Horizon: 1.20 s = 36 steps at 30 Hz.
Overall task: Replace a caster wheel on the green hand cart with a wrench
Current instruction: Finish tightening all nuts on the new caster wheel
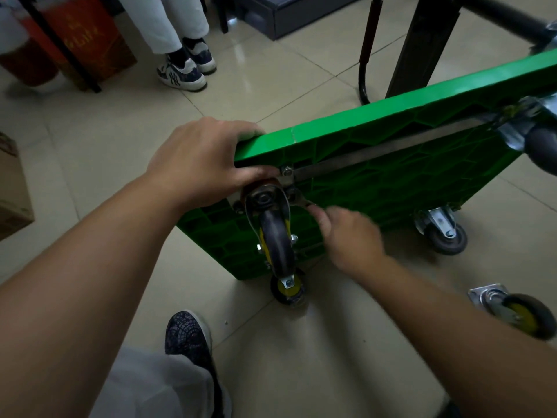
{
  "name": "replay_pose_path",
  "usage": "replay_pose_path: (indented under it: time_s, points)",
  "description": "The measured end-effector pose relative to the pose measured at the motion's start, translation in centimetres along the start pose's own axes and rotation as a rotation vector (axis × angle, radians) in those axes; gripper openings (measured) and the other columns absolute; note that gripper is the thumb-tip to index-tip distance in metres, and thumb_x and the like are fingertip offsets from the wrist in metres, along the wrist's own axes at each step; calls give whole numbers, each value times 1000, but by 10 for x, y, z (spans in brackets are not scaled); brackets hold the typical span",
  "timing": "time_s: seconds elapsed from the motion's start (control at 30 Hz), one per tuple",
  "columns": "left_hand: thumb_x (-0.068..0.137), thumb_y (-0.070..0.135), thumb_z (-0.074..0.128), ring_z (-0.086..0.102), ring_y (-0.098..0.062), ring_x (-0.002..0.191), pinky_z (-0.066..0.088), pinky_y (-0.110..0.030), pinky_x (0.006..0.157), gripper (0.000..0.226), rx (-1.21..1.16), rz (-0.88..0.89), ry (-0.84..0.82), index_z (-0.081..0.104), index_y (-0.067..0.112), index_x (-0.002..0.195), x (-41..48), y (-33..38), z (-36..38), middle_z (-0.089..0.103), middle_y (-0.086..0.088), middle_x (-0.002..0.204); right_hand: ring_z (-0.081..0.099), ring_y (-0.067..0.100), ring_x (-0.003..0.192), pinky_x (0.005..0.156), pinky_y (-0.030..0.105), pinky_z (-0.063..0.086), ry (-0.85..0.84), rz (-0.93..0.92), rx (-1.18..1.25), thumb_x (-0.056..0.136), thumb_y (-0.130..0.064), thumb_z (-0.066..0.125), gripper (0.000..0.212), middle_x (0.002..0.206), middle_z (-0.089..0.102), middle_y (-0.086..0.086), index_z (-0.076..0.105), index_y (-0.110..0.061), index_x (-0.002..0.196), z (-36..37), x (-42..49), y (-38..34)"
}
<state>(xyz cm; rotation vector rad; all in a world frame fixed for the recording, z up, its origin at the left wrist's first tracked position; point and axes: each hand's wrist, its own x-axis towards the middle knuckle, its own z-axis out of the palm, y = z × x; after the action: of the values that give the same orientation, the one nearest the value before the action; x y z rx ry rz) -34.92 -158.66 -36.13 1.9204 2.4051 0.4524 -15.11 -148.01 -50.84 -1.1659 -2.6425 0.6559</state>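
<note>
Caster wheel (pixel 275 236) on tipped green hand cart (pixel 391 176) | left hand (pixel 199 164) grip clamps cart edge | right hand (pixel 349 239) grip pinches wrench (pixel 301 202) beside caster | advice: keep wrench seated square, turn in short strokes

Storeroom-like indoor room: tiled floor (pixel 271 86), cardboard boxes (pixel 12 191).

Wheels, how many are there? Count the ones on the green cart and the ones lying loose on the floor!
Caster wheels on the green cart: 4
Loose caster wheel on the floor: 1
Total: 5
</note>
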Motion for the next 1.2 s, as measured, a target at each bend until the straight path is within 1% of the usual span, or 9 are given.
replay_pose_path:
  time_s: [0.1, 0.17, 0.23, 0.4, 0.5, 0.67, 0.77, 0.97, 1.2]
  points:
    - [85, 63, 66, 63, -24, 81, 39, -35, 63, 50, 13, -8, 10, 66, 37, 127, 0, 0, 0, 73, 5, 94, 36, 19, 58, 62, 33, 29, -200, 356, 1135, 100, -53, 45, 54, 57, 41, 2, 43, -22, 56, 56, -22, -43]
    - [85, 62, 68, 63, -25, 82, 38, -35, 64, 49, 9, -7, 20, 66, 37, 127, -1, 1, 1, 73, 5, 93, 42, 19, 68, 69, 37, 33, -214, 487, 1374, 99, -32, 55, 47, 57, 48, -1, 55, -21, 53, 86, -29, -48]
    - [86, 61, 69, 62, -24, 81, 36, -34, 64, 48, 6, -3, 16, 67, 36, 127, -2, 2, 1, 73, 5, 92, 45, 15, 67, 69, 34, 33, -285, 382, 1068, 98, -20, 56, 46, 56, 51, -7, 56, -20, 53, 87, -42, -36]
    - [87, 60, 70, 54, -19, 76, 34, -34, 64, 44, 7, -21, 3, 67, 36, 123, -2, 1, 1, 69, 7, 89, 61, 31, 65, 61, 33, 35, -201, -124, -162, 99, -59, 42, 52, 65, 64, 10, 50, -21, 64, 19, -42, 11]
    - [87, 61, 70, 56, -20, 78, 38, -34, 65, 45, 8, -24, -5, 67, 36, 124, -3, 2, 0, 71, 6, 93, 52, 24, 40, 63, 32, 47, 172, -355, -441, 98, -63, 34, 65, 45, 53, 4, 52, -19, 55, -31, -9, 22]
    - [82, 71, 60, 62, -23, 80, 44, -36, 65, 55, 14, -26, -7, 66, 36, 125, -3, 1, 0, 73, 6, 94, 43, 19, 45, 67, 33, 34, 247, -551, -842, 101, -62, 30, 62, 47, 45, 1, 38, -19, 56, -105, 25, -7]
    - [82, 70, 59, 61, -21, 78, 41, -34, 63, 57, 17, -22, -12, 66, 35, 126, -3, 2, -1, 73, 6, 93, 34, 17, 48, 69, 35, 28, 138, -628, -922, 102, -60, 22, 58, 52, 35, -2, 31, -19, 61, -114, 28, -26]
    - [86, 65, 66, 62, -24, 82, 37, -34, 64, 51, 19, -16, 8, 66, 35, 127, -3, 4, 0, 73, 4, 97, 61, 21, 65, 68, 35, 28, 221, -634, -866, 99, -57, 15, 61, 74, 68, 2, 60, -22, 77, -96, 30, -15]
    - [85, 65, 64, 62, -24, 80, 38, -34, 64, 54, 11, -10, 3, 65, 34, 129, -3, 2, 0, 74, 3, 96, 59, 26, 50, 62, 33, 38, 349, -414, -600, 99, -58, 36, 63, 55, 62, 11, 60, -15, 60, -46, 29, 19]
